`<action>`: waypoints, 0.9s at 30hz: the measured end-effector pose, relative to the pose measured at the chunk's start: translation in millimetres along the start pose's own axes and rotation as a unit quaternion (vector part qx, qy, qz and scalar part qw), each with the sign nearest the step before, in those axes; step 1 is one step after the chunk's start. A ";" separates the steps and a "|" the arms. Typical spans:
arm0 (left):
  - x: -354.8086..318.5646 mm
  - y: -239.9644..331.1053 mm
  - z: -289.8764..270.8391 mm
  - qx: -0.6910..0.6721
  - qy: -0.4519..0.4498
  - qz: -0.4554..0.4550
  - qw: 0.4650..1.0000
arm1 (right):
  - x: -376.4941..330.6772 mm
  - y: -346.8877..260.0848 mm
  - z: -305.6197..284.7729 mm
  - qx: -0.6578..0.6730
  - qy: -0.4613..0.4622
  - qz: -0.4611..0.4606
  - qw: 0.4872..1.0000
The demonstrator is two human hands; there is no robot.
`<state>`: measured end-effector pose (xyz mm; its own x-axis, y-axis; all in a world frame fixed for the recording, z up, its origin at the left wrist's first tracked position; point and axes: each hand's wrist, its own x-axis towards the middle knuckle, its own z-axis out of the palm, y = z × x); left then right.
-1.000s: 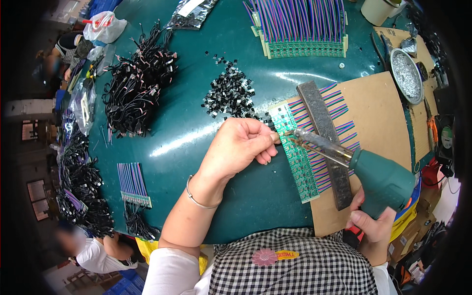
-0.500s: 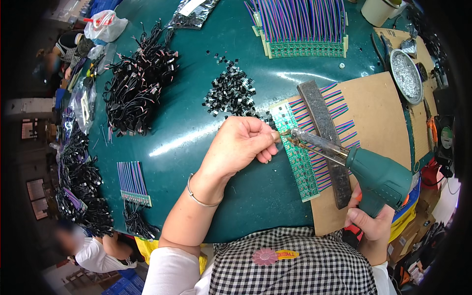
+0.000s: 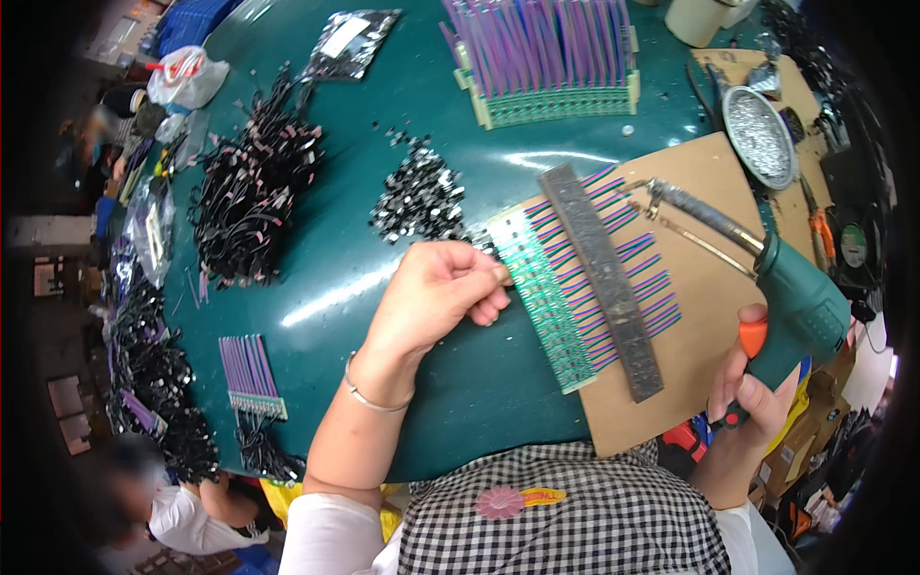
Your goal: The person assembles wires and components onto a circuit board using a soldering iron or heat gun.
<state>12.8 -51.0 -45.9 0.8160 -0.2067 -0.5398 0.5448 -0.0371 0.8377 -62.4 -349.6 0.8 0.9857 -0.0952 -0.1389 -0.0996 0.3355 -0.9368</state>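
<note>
My right hand point(image 3: 757, 388) grips a green soldering gun point(image 3: 800, 307) by its handle, fingers near the orange trigger. The gun's metal tip points up and left, above the wires and apart from the circuit board. My left hand point(image 3: 441, 292) is closed in a pinch at the left edge of the green circuit board panel point(image 3: 544, 307); what sits between thumb and finger is too small to make out. Rows of coloured wires point(image 3: 661, 287) run right from the panel. A dark flat bar point(image 3: 602, 283) lies across these wires on a brown cardboard sheet point(image 3: 709, 206).
A pile of small black parts point(image 3: 419, 192) lies beyond my left hand. Black cables point(image 3: 254, 187) heap at left. Wired boards point(image 3: 556, 105) stand at the back. A metal dish point(image 3: 760, 137) sits far right. A person point(image 3: 196, 508) is at lower left.
The soldering gun has pulled back from the board, up and to the right. My left hand stays pinched at the board's edge. The whole view has shifted slightly.
</note>
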 end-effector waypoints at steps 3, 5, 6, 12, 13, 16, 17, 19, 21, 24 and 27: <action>-1.4 -0.2 0.8 0.015 0.009 0.006 1.000 | 10.4 -10.9 -12.6 0.002 0.024 -0.073 0.997; -3.7 -1.8 0.4 0.011 0.015 0.008 1.000 | 19.7 -16.8 -23.2 -0.011 0.014 -0.128 0.992; -3.2 -1.7 1.4 0.010 0.001 0.017 1.000 | 24.3 -18.0 -30.4 0.024 0.032 -0.154 0.987; -5.8 -0.9 -0.4 0.003 0.011 0.001 1.000 | 60.0 -12.1 -55.8 -0.198 0.233 -0.133 0.943; -6.1 -0.4 0.3 0.002 0.011 0.002 1.000 | 57.0 -13.2 -55.0 -0.198 0.232 -0.134 0.943; -5.5 0.0 0.0 0.016 0.029 -0.009 0.999 | 47.8 -19.6 -45.4 -0.149 0.208 -0.137 0.957; -7.2 0.9 -0.1 0.009 0.028 -0.005 1.000 | 44.8 -20.0 -42.5 -0.147 0.191 -0.134 0.961; -10.6 2.0 -2.7 0.010 0.024 0.004 1.000 | 36.0 -23.3 -41.9 -0.148 0.155 -0.130 0.968; -17.5 8.7 -10.9 0.015 0.026 0.009 1.000 | 26.5 -23.2 -37.0 -0.147 0.143 -0.132 0.970; -32.4 4.0 -42.7 0.019 0.108 0.080 0.991 | 11.6 -21.1 -36.5 -0.129 0.086 -0.142 0.978; -49.7 -11.3 -68.9 0.176 0.241 0.102 0.949 | 5.0 -17.6 -27.6 -0.101 0.026 -0.117 0.988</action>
<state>-20.6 27.0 -34.2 0.9375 0.2236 -0.2667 0.3365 -0.3870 0.8585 -59.4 -381.8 7.7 0.9770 -0.1984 0.0777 0.0999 0.1045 -0.9895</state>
